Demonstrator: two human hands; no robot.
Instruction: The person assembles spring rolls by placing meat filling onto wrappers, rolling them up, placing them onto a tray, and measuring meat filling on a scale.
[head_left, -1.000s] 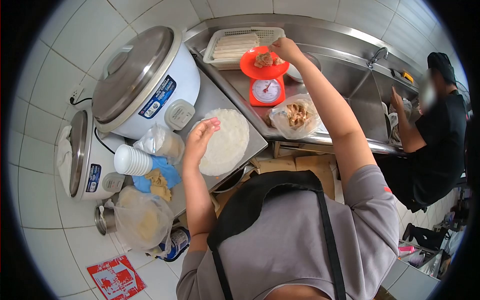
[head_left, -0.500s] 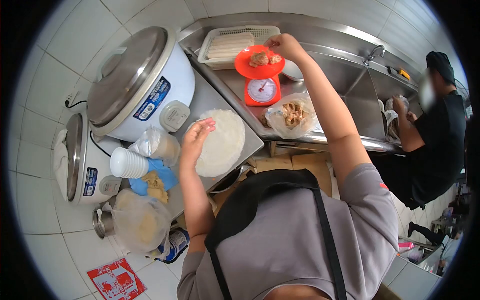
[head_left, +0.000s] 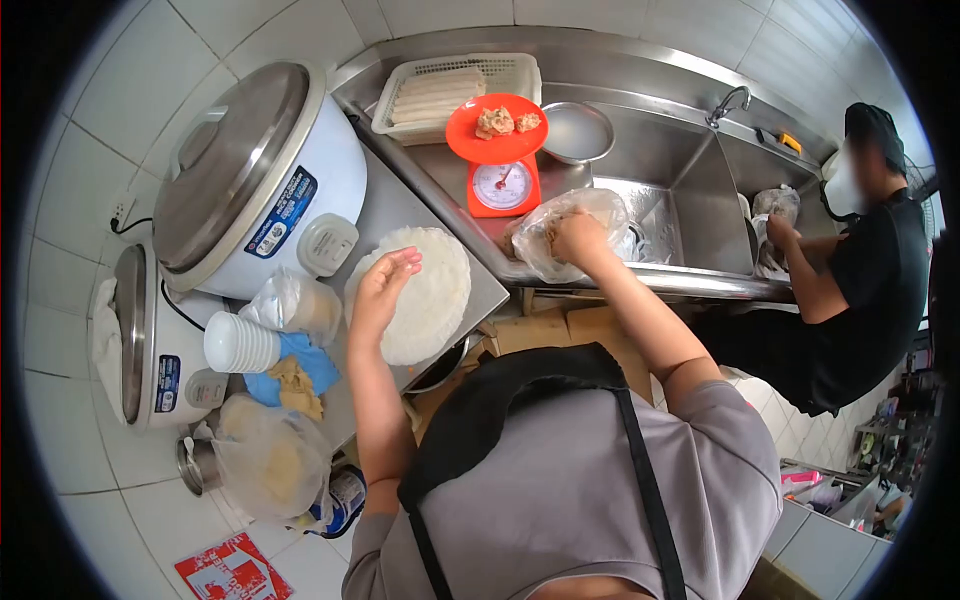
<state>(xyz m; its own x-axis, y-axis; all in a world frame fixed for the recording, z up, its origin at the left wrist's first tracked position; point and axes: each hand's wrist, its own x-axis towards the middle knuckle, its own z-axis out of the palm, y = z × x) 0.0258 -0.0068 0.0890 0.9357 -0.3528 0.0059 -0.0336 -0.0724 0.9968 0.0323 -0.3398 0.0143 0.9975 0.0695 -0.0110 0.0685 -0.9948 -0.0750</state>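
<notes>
My left hand point(head_left: 383, 287) hovers at the left edge of a stack of round white wrappers point(head_left: 432, 300), fingers stretched out and holding nothing. My right hand point(head_left: 580, 238) reaches into a clear plastic bag point(head_left: 607, 212) of minced filling; its fingertips are hidden there. Behind the bag stands a red kitchen scale point(head_left: 530, 185) with a white dial. On the scale's red pan point(head_left: 470, 140) sit a larger lump of filling point(head_left: 494, 123) and a smaller lump point(head_left: 528, 122).
Pale rolls point(head_left: 435, 95) lie in a white basket point(head_left: 520, 75) at the back. A metal bowl point(head_left: 579, 133) stands beside the sink point(head_left: 640, 150). Left are large cookers point(head_left: 320, 150), stacked white cups point(head_left: 240, 336) and bagged dough point(head_left: 270, 460). A co-worker point(head_left: 850, 270) handles bags at the right.
My right hand has left the scale pan and moved down into the bag of filling. The left hand stays over the wrappers. The whole view has shifted slightly.
</notes>
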